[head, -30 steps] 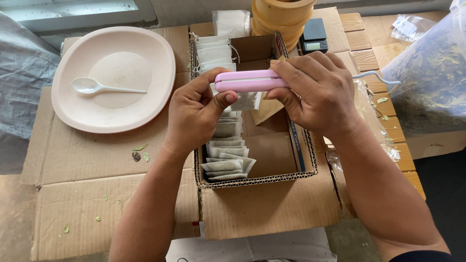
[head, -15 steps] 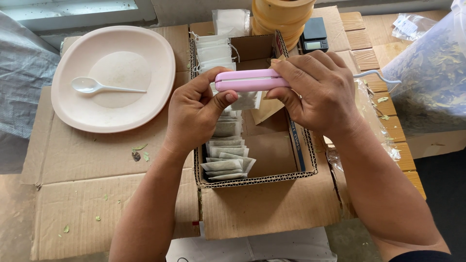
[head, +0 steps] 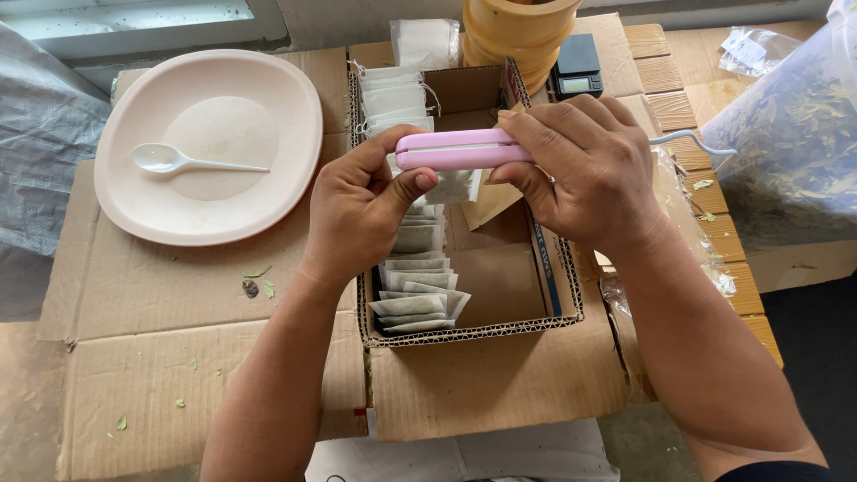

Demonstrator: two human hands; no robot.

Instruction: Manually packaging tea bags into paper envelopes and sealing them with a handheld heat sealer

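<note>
Both hands [head: 571, 170] clamp the pink sealer [head: 455, 150] above the box [head: 500, 303].

I have one view only, from the camera on the person's head. It looks steeply down and forward over the forearms, which enter from the bottom edge. It sits close: the left hand [head: 361, 210] and right hand [head: 585, 170] fill the middle, above the open cardboard box [head: 500, 335]. The far edge of the frame reaches the wall base; the plate [head: 295, 107] lies upper left, a clear bag [head: 794, 134] at the right edge. With no second view, nothing overlaps.
</note>
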